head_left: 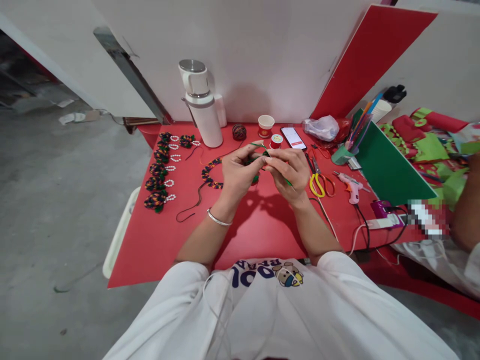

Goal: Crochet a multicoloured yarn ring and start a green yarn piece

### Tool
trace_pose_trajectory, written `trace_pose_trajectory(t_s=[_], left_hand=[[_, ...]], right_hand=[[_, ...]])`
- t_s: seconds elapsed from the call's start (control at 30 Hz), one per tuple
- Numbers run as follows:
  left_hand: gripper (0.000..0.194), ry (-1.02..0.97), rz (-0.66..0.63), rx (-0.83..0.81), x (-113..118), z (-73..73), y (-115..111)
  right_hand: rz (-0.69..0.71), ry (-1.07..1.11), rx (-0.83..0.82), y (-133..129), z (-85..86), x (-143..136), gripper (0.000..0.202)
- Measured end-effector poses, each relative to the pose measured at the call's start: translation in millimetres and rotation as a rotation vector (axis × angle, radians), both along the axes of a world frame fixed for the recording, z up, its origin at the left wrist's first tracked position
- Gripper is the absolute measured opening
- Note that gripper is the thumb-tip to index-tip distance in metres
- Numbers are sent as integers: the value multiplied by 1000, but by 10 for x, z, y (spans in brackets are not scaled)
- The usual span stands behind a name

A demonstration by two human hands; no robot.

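Observation:
Over the red table, my left hand and my right hand meet, fingertips pinched together on a small piece of green cord. A green end sticks out above the left fingers, and another shows under the right hand. Dark green material sits between the fingertips, mostly hidden. Just left of my left hand lies a ring of braided multicoloured cord, partly covered by that hand. A loose dark cord trails from it. Several knotted cord balls with white bead loops stand in a column farther left.
Behind stand a white flask, a yarn ball, a paper cup, a thread spool and a phone. To the right are yellow-handled scissors, a pink glue gun, a pen holder and a green board. Another person's arm is at far right.

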State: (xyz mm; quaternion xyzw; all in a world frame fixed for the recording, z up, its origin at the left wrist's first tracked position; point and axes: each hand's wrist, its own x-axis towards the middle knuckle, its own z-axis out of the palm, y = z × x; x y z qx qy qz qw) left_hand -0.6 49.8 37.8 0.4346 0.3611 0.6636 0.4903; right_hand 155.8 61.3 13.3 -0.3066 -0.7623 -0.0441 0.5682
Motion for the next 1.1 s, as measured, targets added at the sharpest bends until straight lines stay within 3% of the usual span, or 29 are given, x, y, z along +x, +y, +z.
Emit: trace_pose_trajectory(t_s=[0.1, 0.3, 0.43, 0.67, 1.1], left_hand=[[37, -56, -127, -54, -23, 12, -1], [41, 6, -366, -133, -213, 99, 12], [36, 63, -354, -115, -315, 166, 14], [22, 183, -314, -73, -346, 209, -5], [19, 252, -335, -39, -392, 237, -16]], right_hand=[[55, 100, -6, 43, -54, -43, 22], [394, 373, -187, 175, -76, -29, 24], [532, 444, -333, 239, -113, 25, 20], [631, 467, -454, 215, -54, 94, 15], [613, 365, -471, 230, -17, 222, 24]])
